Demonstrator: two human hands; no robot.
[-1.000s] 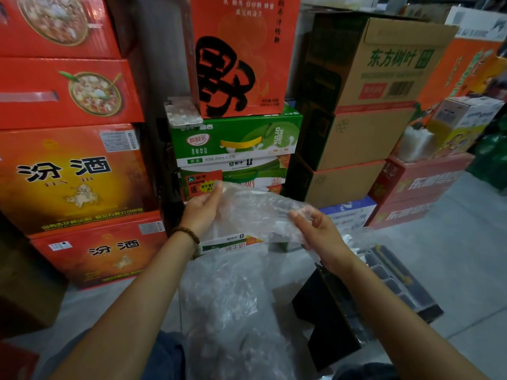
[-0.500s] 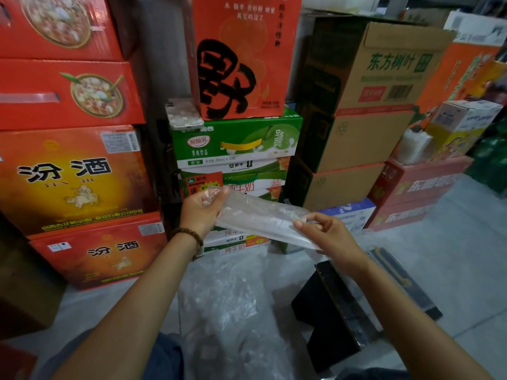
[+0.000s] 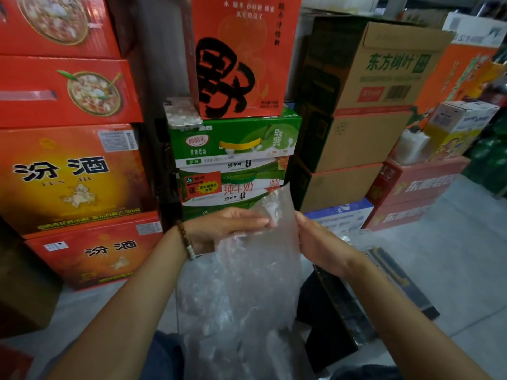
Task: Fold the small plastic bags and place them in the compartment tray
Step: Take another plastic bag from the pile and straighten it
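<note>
Nearest, a loose heap of clear plastic (image 3: 238, 303) lies between the forearms; the black compartment tray (image 3: 417, 300) sits on the floor just right of it, partly behind the right forearm. Above the heap the left hand (image 3: 227, 229) pinches the small plastic bag (image 3: 274, 207) with fingertips pressed together; the right hand (image 3: 321, 242) grips its right edge, fingers mostly hidden; the bag hangs in the air, one corner up. Behind stand a green milk carton (image 3: 236, 141), a red box (image 3: 238, 58) on it, and brown cartons (image 3: 378, 138) to the right.
</note>
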